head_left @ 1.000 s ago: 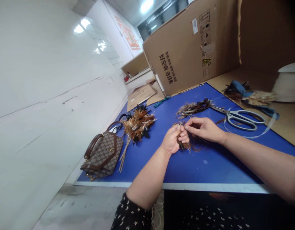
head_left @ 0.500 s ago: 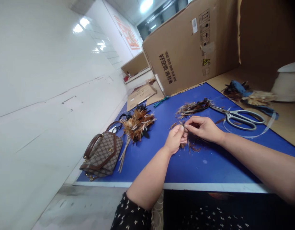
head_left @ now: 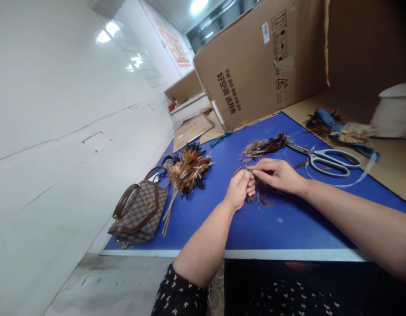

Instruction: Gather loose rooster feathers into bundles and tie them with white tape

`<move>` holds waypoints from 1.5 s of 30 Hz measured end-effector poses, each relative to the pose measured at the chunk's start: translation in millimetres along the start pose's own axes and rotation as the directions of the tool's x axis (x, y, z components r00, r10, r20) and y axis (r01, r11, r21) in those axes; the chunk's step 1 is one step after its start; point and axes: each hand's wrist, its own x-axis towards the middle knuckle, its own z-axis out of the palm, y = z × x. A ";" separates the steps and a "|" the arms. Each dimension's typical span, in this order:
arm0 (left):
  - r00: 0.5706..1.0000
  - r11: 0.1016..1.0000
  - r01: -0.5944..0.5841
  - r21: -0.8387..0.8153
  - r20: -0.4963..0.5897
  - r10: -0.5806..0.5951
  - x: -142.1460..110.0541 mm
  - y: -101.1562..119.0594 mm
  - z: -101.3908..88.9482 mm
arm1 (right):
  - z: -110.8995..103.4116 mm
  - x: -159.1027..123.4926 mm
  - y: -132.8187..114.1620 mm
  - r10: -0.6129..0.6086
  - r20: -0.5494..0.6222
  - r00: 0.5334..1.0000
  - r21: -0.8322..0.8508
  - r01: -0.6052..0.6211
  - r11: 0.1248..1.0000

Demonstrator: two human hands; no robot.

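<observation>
Over the blue tabletop (head_left: pixel 203 224), my left hand (head_left: pixel 239 189) is closed around a small bunch of brown feathers (head_left: pixel 249 199), which pokes out below the fingers. My right hand (head_left: pixel 278 176) meets it from the right, thumb and forefinger pinched together at the top of the bunch. What exactly sits in that pinch is too small to make out. A few loose brown feathers (head_left: pixel 264 202) lie beneath the hands. Just behind them rests a pile of dark and grey feathers (head_left: pixel 265 147), its right end touching the tips of the scissors (head_left: pixel 331 161).
At left stand a patterned handbag (head_left: pixel 143 213) and a bundle of orange-brown feathers on stems (head_left: pixel 188 169). A large cardboard box (head_left: pixel 252 70) rises behind. Toward the right are blue and cream feather pieces (head_left: pixel 351 132), clear ribbon (head_left: pixel 364 177) and a white spool (head_left: pixel 394 112).
My right fingertips have shifted slightly left over the top of the left fist, and the left fingers have regripped a little. The whole view has drifted slightly.
</observation>
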 end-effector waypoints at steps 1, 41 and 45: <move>0.999 1.000 -0.028 -0.006 -0.021 0.028 0.6 1.1 -0.4 | -2.1 0.2 4.0 0.017 -0.035 0.999 -0.046 -0.019 0.999; 0.960 0.987 -0.154 0.032 -0.233 0.158 9.6 -5.5 -6.1 | -5.7 0.0 19.6 0.017 -0.164 0.986 -0.261 -0.060 0.963; 0.967 0.991 -0.133 0.000 -0.221 0.130 9.4 -7.0 -4.2 | 2.7 -3.7 14.8 0.010 -0.034 0.999 -0.191 -0.017 0.982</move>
